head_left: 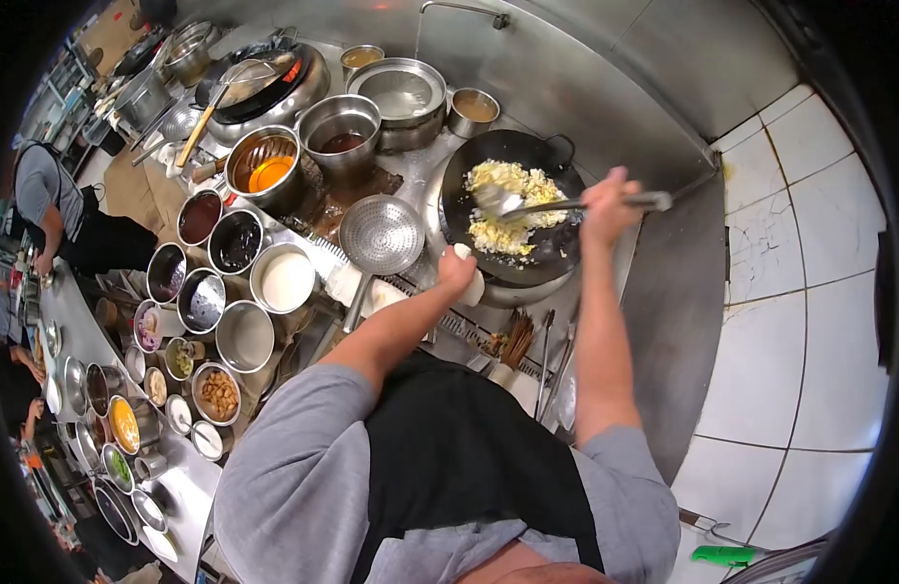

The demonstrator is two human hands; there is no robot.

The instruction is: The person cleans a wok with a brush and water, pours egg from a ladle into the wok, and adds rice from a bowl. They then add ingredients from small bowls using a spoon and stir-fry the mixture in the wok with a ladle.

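In front of me is a black wok (456,185) holding yellow-and-white scrambled egg (537,185). My right hand (610,206) is closed around the long handle of a metal ladle (557,206), slightly blurred by motion. The ladle's shiny head lies in the egg. At the wok's near left rim, my left hand (457,273) grips a folded white cloth (472,284); whether a handle sits under it is hidden. A perforated strainer (382,235) rests just left of that hand.
Steel pots (340,136) and several sauce containers (282,277) crowd the left. A tap (464,12) juts over the back. Bamboo sticks (515,341) stand near my apron. A steel wall (615,88) bounds the far side; another person (55,200) stands at far left.
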